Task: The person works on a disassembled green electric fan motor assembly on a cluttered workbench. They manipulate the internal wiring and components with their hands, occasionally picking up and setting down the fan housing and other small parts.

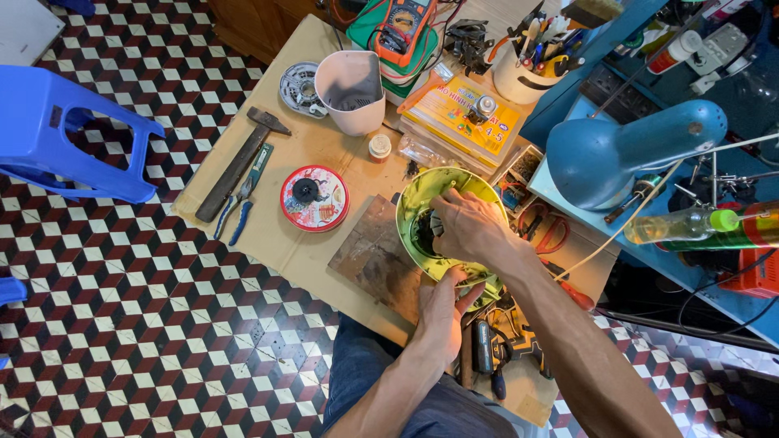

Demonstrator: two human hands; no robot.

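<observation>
A round yellow-green plastic housing (422, 195) with a dark opening in its middle stands tilted on a worn wooden board (369, 251) on the low table. My left hand (442, 308) grips the housing's near rim from below. My right hand (462, 227) reaches over the rim, its fingers inside the dark middle of the housing. What the fingers touch in there is hidden.
On the cardboard-covered table (284, 243) lie a hammer (239, 162), blue-handled pliers (247, 191), a round red tin (315, 198), a white plastic pot (350, 89), a multimeter (403, 28) and a cup of tools (531, 61). A blue desk lamp (625, 150) stands right, a blue stool (65, 130) left.
</observation>
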